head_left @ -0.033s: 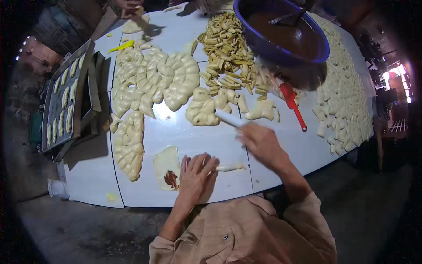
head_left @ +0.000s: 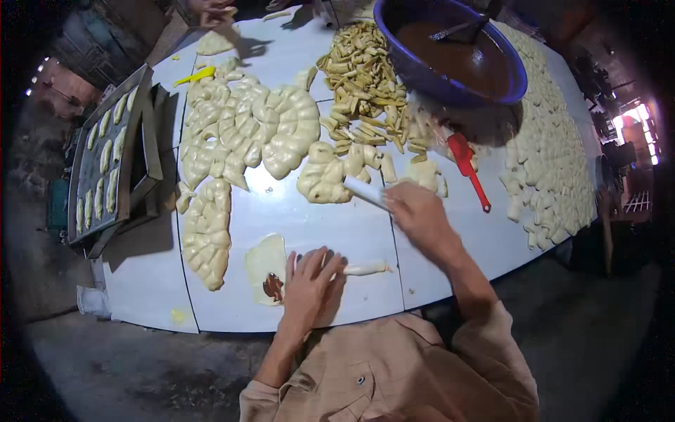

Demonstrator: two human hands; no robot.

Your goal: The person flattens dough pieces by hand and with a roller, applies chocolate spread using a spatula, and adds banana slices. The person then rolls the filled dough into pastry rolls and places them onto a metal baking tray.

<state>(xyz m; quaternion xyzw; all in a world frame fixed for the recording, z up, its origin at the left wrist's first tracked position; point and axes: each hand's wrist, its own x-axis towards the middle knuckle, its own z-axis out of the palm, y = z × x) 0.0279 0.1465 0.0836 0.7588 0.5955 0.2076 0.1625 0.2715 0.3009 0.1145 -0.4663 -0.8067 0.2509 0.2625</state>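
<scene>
My left hand (head_left: 307, 281) is open on the table, fingers spread. It lies between a flat dough sheet (head_left: 265, 257) bearing a brown filling smear (head_left: 273, 287) and a thin rolled dough piece (head_left: 367, 269). Its fingertips are at the roll's left end; whether they press it I cannot tell. My right hand (head_left: 424, 219) is closed around one end of a white rolling pin (head_left: 367, 193). The pin's other end reaches the edge of a small dough mound (head_left: 323, 176). Just beyond my right fingers lies a thin flattened dough piece (head_left: 424, 172), partly hidden.
Large dough clusters (head_left: 246, 123) spread at left, with a yellow scraper (head_left: 195, 76) beside them. Baking trays (head_left: 149, 133) hold shaped dough at far left. Sliced banana-like pieces (head_left: 365, 70), a purple basin (head_left: 519, 88) of brown filling, a red-handled tool (head_left: 470, 169) and many dough pieces (head_left: 552, 162) fill the far and right sides.
My right hand has shifted slightly away and to the right, over the edge of the flattened dough piece. My left hand has barely moved.
</scene>
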